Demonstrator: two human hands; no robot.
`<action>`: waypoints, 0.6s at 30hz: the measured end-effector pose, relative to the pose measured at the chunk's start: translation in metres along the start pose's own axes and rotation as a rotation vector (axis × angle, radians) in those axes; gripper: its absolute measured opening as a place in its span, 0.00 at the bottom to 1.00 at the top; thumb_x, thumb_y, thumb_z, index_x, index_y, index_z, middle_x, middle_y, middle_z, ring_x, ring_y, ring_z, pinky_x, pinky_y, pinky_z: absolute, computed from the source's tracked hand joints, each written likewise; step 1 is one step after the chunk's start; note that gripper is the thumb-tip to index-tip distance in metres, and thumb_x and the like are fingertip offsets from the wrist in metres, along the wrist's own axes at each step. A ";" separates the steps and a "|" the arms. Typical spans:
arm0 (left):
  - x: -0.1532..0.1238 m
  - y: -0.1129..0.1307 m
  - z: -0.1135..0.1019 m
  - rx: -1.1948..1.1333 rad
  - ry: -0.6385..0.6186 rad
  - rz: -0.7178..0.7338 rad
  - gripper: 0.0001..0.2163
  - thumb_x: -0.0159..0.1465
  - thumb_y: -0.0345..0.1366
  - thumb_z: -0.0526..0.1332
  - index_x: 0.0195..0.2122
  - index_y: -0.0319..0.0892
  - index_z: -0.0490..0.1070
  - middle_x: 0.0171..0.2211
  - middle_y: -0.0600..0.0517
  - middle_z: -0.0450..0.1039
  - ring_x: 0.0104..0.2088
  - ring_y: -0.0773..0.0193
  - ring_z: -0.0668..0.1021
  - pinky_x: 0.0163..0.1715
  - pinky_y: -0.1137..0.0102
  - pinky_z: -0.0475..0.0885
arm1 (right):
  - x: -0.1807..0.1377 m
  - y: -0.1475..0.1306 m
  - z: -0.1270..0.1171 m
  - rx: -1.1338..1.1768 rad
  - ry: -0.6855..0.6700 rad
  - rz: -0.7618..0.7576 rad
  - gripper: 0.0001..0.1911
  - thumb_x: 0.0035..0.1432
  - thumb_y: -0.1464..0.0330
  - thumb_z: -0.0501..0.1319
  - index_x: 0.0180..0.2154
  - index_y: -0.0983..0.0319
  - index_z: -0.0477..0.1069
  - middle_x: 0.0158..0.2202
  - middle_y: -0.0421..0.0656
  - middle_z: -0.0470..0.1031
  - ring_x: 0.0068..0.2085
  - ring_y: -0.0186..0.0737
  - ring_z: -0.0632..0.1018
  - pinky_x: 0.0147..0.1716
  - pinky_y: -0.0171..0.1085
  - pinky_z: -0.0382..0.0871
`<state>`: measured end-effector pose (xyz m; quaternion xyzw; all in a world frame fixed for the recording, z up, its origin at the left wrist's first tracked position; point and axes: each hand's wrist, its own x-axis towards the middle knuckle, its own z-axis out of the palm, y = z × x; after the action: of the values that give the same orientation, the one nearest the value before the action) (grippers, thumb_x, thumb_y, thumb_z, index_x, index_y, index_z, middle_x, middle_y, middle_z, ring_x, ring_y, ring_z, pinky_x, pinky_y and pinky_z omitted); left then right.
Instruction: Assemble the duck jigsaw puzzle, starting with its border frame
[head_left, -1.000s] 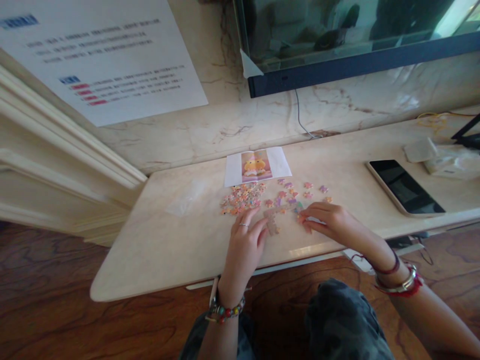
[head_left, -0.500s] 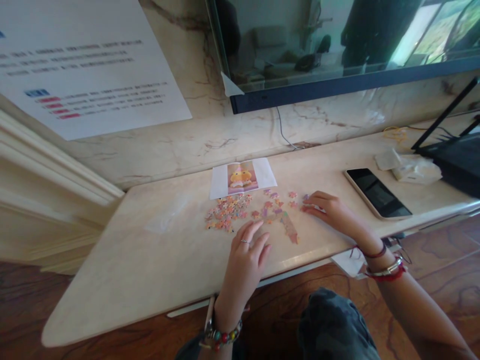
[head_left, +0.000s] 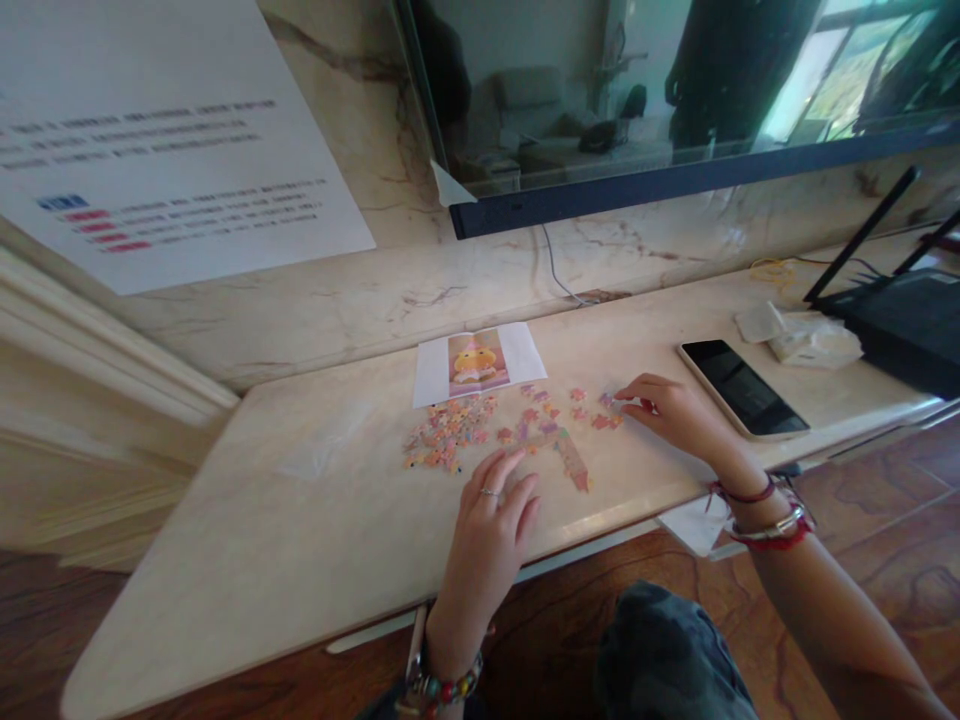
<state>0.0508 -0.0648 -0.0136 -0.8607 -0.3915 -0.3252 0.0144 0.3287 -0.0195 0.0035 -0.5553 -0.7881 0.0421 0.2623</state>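
Right hand (head_left: 664, 408) is over on the right of the puzzle stuff, thumb and fingertips nearly together, right at a small purple piece (head_left: 607, 399). Can't tell from this angle if it's actually pinched or the fingers are just up against it. Couple of pinkish pieces (head_left: 601, 422) sit just below those fingertips.

Left hand (head_left: 489, 515) is palm down, fingers loosely curled, with a gap between thumb and index, and doesn't seem to have hold of anything. Its fingertips are near the left end of a bent strip of joined pieces (head_left: 574, 466), but whether they touch it I honestly can't say.

Main heap of pieces (head_left: 448, 432) is on the table (head_left: 247, 570), up and left of the left hand, all jumbled. More loose ones lie scattered between the heap and the right hand. Just behind the heap there's a creased paper (head_left: 528, 352) with a yellow character printed on it, and off to the left a clear plastic bag (head_left: 319, 455) lying flat.

Phone (head_left: 742, 388) is face up to the right of the right hand, then a white packet (head_left: 816, 340) and a black router (head_left: 911, 320) past that.
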 end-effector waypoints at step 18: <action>-0.003 -0.013 -0.004 0.023 -0.019 -0.061 0.06 0.60 0.31 0.56 0.38 0.41 0.69 0.48 0.46 0.65 0.52 0.55 0.66 0.51 0.56 0.66 | -0.009 0.004 0.009 -0.018 -0.003 0.037 0.12 0.56 0.65 0.55 0.38 0.64 0.72 0.32 0.46 0.71 0.30 0.37 0.72 0.31 0.37 0.68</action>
<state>0.0379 -0.0588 -0.0154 -0.8513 -0.4212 -0.3127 0.0107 0.3297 -0.0245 -0.0094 -0.5721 -0.7784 0.0410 0.2552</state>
